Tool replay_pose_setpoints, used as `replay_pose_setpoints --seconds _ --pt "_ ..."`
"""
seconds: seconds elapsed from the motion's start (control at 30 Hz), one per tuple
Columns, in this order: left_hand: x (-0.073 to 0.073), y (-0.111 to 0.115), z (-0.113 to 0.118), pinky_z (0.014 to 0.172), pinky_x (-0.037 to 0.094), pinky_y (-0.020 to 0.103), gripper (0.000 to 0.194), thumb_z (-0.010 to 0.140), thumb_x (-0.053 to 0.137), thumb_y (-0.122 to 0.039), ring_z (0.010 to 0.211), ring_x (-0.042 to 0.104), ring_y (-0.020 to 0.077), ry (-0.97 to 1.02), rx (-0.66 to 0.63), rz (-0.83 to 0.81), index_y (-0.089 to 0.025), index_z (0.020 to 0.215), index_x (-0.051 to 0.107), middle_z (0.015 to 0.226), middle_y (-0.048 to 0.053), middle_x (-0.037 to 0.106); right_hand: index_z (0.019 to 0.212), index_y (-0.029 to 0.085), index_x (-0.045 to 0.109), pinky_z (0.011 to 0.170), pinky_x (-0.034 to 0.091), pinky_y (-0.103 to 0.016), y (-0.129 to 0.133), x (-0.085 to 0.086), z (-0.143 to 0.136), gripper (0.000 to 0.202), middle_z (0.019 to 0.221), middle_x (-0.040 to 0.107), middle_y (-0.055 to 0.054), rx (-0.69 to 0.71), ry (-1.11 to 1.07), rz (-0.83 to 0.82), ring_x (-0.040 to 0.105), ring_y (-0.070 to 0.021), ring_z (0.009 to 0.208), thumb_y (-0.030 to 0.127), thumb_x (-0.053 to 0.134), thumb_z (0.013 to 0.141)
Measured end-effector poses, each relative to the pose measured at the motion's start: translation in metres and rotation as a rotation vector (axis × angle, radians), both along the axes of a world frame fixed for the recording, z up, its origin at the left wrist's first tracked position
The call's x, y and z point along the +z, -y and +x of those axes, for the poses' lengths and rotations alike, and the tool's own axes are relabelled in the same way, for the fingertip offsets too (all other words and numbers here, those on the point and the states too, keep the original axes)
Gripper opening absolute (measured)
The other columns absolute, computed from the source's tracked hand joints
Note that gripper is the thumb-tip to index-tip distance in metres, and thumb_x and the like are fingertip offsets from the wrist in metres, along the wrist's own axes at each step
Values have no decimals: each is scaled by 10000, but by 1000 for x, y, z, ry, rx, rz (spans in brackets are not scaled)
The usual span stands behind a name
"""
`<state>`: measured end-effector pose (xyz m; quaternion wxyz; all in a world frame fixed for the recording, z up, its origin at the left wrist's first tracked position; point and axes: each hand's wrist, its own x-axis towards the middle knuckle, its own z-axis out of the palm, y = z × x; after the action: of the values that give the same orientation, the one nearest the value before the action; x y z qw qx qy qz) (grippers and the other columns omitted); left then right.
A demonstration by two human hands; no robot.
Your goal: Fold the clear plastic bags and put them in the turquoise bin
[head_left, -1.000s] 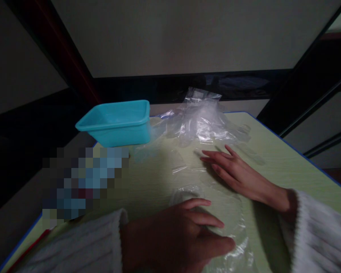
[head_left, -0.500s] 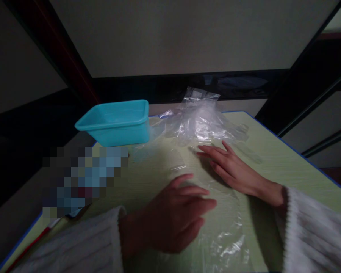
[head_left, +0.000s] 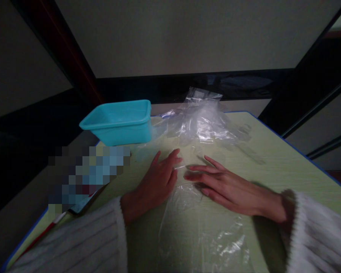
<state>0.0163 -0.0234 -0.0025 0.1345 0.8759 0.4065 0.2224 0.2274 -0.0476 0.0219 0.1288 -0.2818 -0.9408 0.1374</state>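
A clear plastic bag (head_left: pixel 201 235) lies flat on the pale green table, running down to the bottom edge of the view. My left hand (head_left: pixel 156 180) is at the bag's upper left side, fingers apart and pointing away from me. Across from it, my right hand (head_left: pixel 224 185) rests over the upper right part of the bag, its fingers spread and reaching left. Neither hand holds anything that I can see. Beyond both hands sits a crumpled heap of clear plastic bags (head_left: pixel 206 121).
A turquoise plastic basket (head_left: pixel 122 131) stands at the back left of the table (head_left: pixel 284 170). In front of it lies a blurred-out flat object (head_left: pixel 96 170), with a red cord (head_left: pixel 36 239) near the left edge. A wall rises behind.
My left hand has moved away from me and left, off the middle of the flat bag. My right hand has come slightly nearer and left.
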Motion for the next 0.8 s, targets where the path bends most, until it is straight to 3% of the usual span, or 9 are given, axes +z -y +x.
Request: replay_pose_setpoints --seconds 0.37,0.6,0.8 --pt "7 -1 1 1076 179 536 355 847 329 -112 1102 553 205 4 65 -2 -124 1199 372 1135 99 638 1218 175 431 1102 127 -508 -2 -1 -4 310 1221 570 -99 9 19 -33 382 -153 1268 163 346 920" --pt "7 4 2 1092 186 492 330 850 346 -111 1055 583 176 79 -9 76 -141 1176 385 1098 81 656 1180 166 461 1057 202 -567 -12 -3 9 317 1215 573 -125 -265 -91 140 515 -213 1152 173 298 909" --pt "5 3 2 1075 200 532 326 830 361 -97 1021 597 190 26 65 46 -133 1151 407 1063 82 665 1229 156 418 1040 207 -597 -18 -8 13 337 1251 552 -118 -312 -15 126 503 -233 1165 216 306 917"
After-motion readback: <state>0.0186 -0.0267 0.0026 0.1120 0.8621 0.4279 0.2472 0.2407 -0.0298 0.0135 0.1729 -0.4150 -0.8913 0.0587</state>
